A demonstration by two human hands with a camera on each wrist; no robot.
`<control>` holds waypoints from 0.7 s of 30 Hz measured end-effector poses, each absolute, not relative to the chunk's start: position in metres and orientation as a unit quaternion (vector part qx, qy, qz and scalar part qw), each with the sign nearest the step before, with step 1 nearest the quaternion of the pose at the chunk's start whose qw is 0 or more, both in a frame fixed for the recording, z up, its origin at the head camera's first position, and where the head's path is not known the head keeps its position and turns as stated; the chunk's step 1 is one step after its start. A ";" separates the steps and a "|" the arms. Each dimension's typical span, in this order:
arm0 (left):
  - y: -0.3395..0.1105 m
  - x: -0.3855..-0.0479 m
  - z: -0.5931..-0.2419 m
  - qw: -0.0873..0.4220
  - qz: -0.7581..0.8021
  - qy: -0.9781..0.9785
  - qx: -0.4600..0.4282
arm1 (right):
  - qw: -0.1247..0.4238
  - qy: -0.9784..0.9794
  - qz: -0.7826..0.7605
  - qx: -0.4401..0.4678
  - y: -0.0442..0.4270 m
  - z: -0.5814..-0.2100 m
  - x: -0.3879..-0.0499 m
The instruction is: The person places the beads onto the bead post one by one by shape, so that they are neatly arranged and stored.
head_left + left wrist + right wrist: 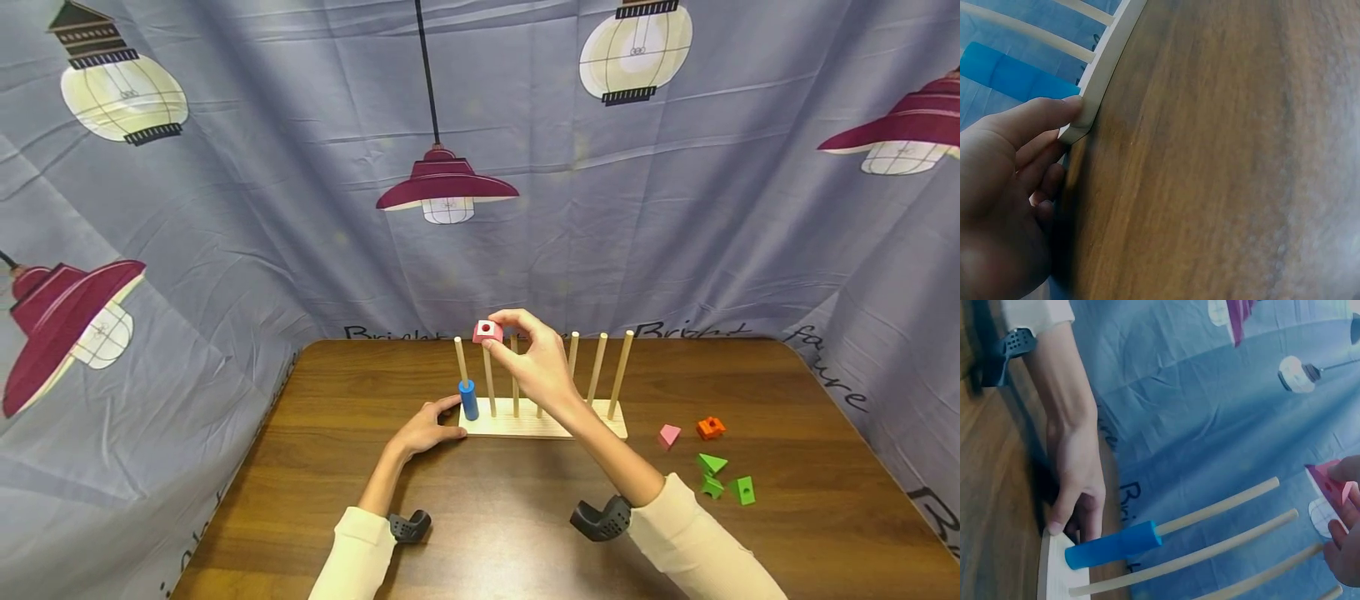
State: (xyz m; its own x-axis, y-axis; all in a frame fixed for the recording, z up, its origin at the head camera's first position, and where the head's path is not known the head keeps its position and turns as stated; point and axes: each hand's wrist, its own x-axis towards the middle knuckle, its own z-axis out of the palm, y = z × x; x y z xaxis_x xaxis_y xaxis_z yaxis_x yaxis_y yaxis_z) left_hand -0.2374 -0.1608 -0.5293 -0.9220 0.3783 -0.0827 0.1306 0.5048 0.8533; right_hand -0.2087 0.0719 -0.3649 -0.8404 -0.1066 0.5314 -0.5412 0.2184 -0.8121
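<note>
A pale wooden base with several upright pegs stands on the table, and a blue cylinder sits low on its leftmost peg. My left hand grips the left end of the base; in the left wrist view the thumb of the hand lies on the base's edge, beside the blue cylinder. Up near the peg tops, my right hand pinches a pink block with a hole between thumb and finger. The right wrist view shows the pink block apart from the pegs.
Right of the base on the table lie a pink block, an orange piece and several green pieces, one of them a triangle. A grey-blue curtain with printed lamps hangs behind the table.
</note>
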 end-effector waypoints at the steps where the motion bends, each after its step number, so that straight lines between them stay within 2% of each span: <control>1: -0.161 -0.238 -0.530 0.129 0.477 0.857 0.149 | 0.181 -0.758 0.589 0.214 0.070 -0.365 -0.210; 13: -0.159 -0.237 -0.527 0.129 0.486 0.853 0.141 | 0.164 -0.756 0.609 0.174 0.061 -0.375 -0.223; 21: -0.159 -0.237 -0.526 0.123 0.483 0.854 0.148 | 0.149 -0.751 0.621 0.165 0.060 -0.372 -0.217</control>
State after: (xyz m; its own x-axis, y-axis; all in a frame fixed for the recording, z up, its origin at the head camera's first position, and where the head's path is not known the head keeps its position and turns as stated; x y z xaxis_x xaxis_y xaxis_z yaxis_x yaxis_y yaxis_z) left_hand -0.2366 -0.1594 -0.5261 -0.9257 0.3724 -0.0671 0.1344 0.4893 0.8617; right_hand -0.2171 0.0598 -0.3722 -0.9008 -0.0625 0.4296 -0.4337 0.1731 -0.8843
